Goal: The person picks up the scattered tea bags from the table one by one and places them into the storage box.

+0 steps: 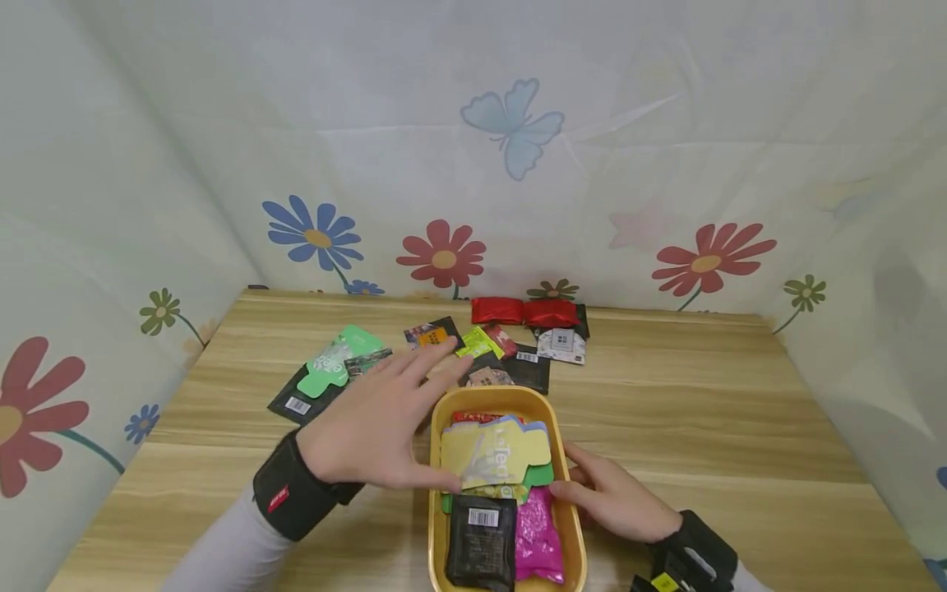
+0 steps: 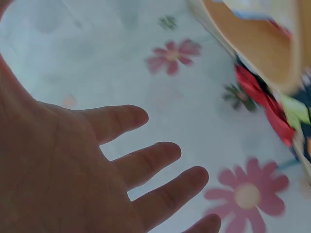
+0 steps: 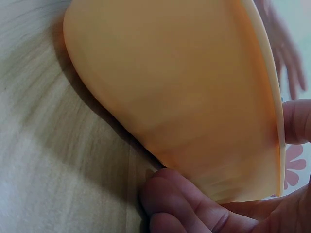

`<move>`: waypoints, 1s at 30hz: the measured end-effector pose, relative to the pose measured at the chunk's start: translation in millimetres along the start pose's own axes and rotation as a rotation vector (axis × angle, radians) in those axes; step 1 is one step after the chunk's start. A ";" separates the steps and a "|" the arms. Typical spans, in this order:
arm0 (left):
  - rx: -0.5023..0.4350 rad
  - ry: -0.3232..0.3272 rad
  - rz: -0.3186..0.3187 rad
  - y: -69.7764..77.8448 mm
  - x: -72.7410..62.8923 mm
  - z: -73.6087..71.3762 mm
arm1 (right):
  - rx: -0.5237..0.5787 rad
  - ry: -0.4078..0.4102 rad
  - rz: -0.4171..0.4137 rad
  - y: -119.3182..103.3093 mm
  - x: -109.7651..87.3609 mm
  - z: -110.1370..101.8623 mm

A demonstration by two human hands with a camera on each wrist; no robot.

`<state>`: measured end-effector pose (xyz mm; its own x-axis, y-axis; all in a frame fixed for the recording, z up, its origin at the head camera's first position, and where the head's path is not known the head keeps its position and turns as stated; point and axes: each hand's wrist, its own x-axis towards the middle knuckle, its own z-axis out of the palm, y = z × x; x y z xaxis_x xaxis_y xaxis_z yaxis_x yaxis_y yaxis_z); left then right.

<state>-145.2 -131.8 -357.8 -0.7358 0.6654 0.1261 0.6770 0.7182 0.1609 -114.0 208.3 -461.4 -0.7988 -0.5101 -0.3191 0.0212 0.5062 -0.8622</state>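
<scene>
A yellow plastic bin (image 1: 497,391) stands before me, filled with small packets. On top inside are a yellow cut-out card packet (image 1: 499,452), a black packet (image 1: 481,547) with a barcode label and a shiny magenta packet (image 1: 538,538). My right hand (image 1: 614,497) holds the bin's right side, its thumb over the rim and the other fingers curled against the outer wall. My left hand (image 1: 370,432) hovers at the left rim with fingers spread and nothing in it; its thumb reaches over the bin's contents. The left palm (image 2: 63,165) is bare in the left wrist view.
Behind the bin lie loose packets: two red ones (image 1: 497,311), a white one (image 1: 562,344), a yellow-green one (image 1: 479,343) and several black ones. A green card packet (image 1: 344,358) lies left on a black packet (image 1: 296,403). A flowered cloth (image 1: 355,140) encloses the wooden table (image 1: 688,411).
</scene>
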 end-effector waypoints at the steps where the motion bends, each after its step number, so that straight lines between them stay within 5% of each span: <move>1: 0.011 0.005 -0.028 -8.5 2.9 1.7 | 0.001 -0.001 -0.001 0.2 0.0 -0.1; 7: 0.016 -0.001 -0.211 -66.7 14.5 15.8 | 0.009 -0.008 -0.015 1.4 0.0 -0.4; 13: 0.017 -0.090 -0.353 -110.0 15.3 29.6 | 0.017 -0.006 -0.014 1.0 -0.7 -0.2; 22: 0.013 -0.237 -0.380 -128.8 13.9 39.7 | 0.009 -0.007 -0.012 -0.1 -1.5 -0.3; 30: 0.047 -0.231 -0.389 -133.1 15.2 43.2 | 0.021 -0.012 -0.017 -0.4 -1.6 -1.0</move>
<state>-245.9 -208.5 -419.6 -0.9161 0.3686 -0.1579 0.3551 0.9286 0.1076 -113.4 209.6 -460.1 -0.7916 -0.5269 -0.3093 0.0204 0.4831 -0.8753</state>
